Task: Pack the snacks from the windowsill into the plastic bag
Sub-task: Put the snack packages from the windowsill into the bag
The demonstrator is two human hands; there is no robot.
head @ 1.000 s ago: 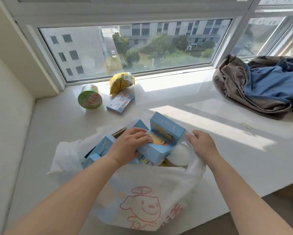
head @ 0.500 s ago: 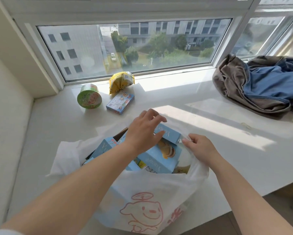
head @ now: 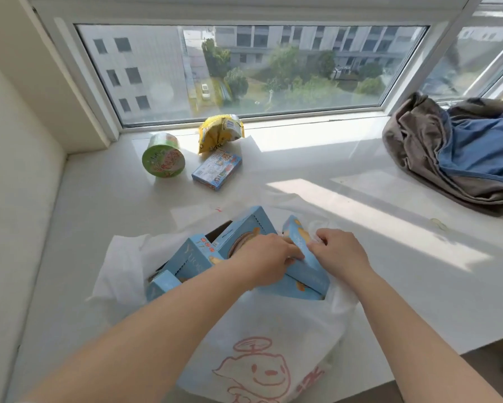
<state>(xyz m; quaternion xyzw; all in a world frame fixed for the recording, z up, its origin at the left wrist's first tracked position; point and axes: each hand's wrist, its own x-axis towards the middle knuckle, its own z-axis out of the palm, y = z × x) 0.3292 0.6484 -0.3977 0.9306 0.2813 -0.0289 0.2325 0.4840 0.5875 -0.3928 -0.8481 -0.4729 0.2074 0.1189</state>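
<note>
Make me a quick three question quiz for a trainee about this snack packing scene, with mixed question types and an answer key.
1. True or false: the green round noodle cup is already inside the white plastic bag.
2. How many snacks lie on the white windowsill outside that bag?
3. The small blue flat box lies: A) left of the cup, B) right of the cup, C) on the grey and blue cloth pile.

Key: 1 false. 2 three, with the yellow crinkled packet. 3 B.

sunlit white windowsill (head: 360, 175), wide window (head: 244, 71)
</note>
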